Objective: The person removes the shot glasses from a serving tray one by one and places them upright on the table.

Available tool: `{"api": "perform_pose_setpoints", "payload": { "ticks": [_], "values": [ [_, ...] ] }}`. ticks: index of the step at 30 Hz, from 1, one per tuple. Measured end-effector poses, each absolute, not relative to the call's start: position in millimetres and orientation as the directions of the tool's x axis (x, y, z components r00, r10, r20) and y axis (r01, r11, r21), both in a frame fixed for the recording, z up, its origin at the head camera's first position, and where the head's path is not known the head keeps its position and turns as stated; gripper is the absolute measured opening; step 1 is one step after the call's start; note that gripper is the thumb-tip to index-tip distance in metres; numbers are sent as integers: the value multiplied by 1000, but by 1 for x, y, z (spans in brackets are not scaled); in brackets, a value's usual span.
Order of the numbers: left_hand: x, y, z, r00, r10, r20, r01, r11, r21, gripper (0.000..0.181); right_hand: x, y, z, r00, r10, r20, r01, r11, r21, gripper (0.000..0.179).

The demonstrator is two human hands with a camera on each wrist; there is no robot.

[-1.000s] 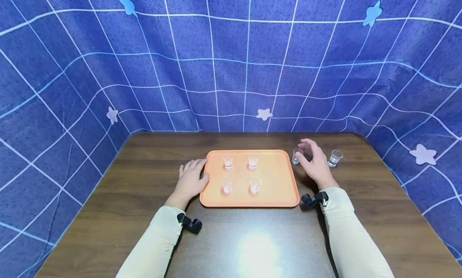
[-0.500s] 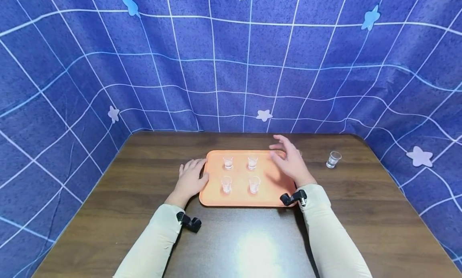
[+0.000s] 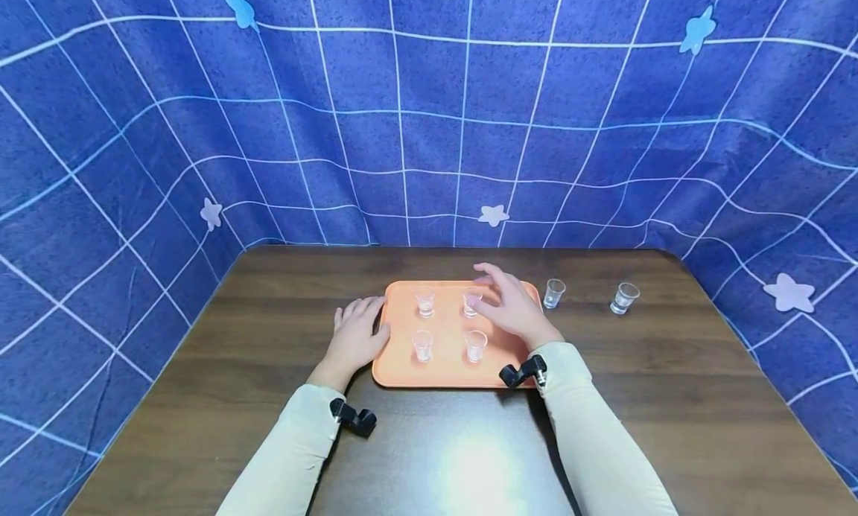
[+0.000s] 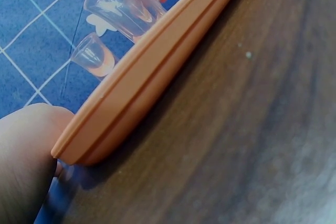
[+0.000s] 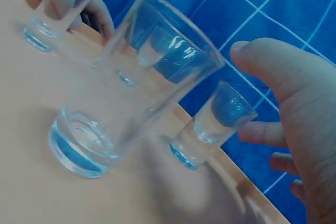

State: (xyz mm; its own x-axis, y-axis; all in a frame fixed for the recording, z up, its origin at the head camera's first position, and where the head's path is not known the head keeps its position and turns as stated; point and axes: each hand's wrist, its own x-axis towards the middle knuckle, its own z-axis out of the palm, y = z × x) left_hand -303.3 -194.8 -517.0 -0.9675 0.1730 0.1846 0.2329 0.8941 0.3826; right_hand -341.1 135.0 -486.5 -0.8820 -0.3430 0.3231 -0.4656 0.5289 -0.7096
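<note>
An orange tray (image 3: 512,363) carries several small clear shot glasses. At its left edge my left hand (image 3: 355,341) rests with fingers relaxed; the thumb lies over the rim, and the left wrist view shows this hand (image 4: 31,145) against the tray's corner. My right hand (image 3: 512,307) is over the right part of the tray, thumb and fingers apart, beside the back right shot glass (image 3: 469,305). In the right wrist view, a gap shows between the thumb and this glass (image 5: 205,129). The front right glass (image 3: 475,346) stands nearer the wrist.
Two more shot glasses stand on the wooden table (image 3: 268,397) right of the tray, a nearer one (image 3: 553,294) and a farther one (image 3: 624,298). On the tray's left side are a back glass (image 3: 425,303) and a front glass (image 3: 422,345). A blue curtain (image 3: 429,144) surrounds the table.
My right hand has moved left from beside the glass right of the tray to the back right glass on it. That outer glass is uncovered. My left hand has stayed put.
</note>
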Motion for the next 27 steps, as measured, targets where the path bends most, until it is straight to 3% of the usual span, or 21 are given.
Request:
{"api": "perform_pose_setpoints", "payload": {
  "ticks": [14, 19, 27],
  "values": [
    [-304, -196, -516, -963, 174, 204, 242, 892, 382, 55, -337, 129, -489, -893, -388, 229, -430, 584, -688, 72],
    [-304, -196, -517, -965, 178, 193, 240, 894, 379, 55, -338, 130, -493, -888, -390, 244, -446, 598, -666, 60],
    [-303, -195, -516, -971, 179, 160, 228, 894, 385, 56, -344, 128, -498, -827, -456, 329, -559, 599, -574, 36]
  ]
}}
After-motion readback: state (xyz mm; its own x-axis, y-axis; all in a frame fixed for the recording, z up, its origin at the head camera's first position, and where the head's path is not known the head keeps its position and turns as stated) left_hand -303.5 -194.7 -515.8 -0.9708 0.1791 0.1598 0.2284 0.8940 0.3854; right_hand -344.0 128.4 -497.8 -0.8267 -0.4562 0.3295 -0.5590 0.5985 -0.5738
